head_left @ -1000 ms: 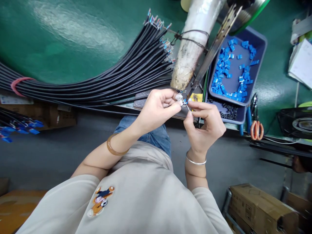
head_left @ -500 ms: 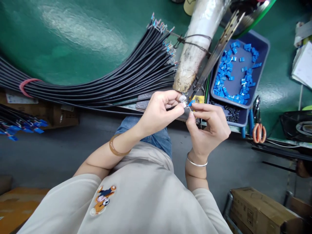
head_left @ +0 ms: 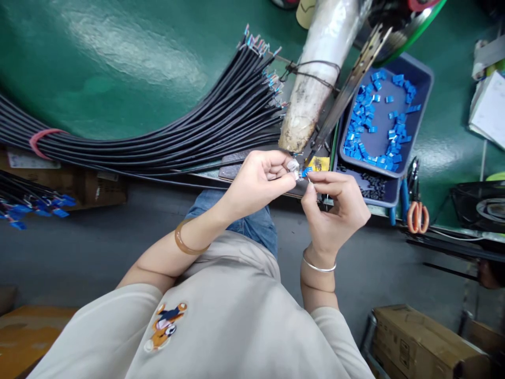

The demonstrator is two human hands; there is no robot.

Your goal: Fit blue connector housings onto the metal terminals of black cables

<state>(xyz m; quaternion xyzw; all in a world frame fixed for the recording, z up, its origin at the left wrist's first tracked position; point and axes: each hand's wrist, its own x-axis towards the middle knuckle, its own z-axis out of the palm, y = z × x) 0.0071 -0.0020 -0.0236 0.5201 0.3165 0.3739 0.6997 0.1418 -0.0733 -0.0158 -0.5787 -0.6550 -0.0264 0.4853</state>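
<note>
My left hand [head_left: 260, 176] is closed in a pinch on the end of a black cable, most of which its fingers hide. White covers sit on its thumb and index fingertips. Just past those tips shows a small blue connector [head_left: 306, 171], with short wires at its near side. My right hand [head_left: 335, 202] pinches a thin pale wire [head_left: 309, 179] between thumb and forefinger, right beside the connector. The exact fit of wire and connector is too small to make out.
Black cables [head_left: 177, 134] with stripped ends lie left, tied by a red band [head_left: 39, 142]. A wrapped post [head_left: 307, 100] and metal bar [head_left: 335, 105] rise ahead. Right are a bin [head_left: 424, 100] of blue connectors, black pieces [head_left: 373, 185] and orange-handled scissors [head_left: 418, 217].
The blue connector sits slightly further left and lower, closer to my left fingertips. Both hands stay almost in place, and the whole view has shifted a little.
</note>
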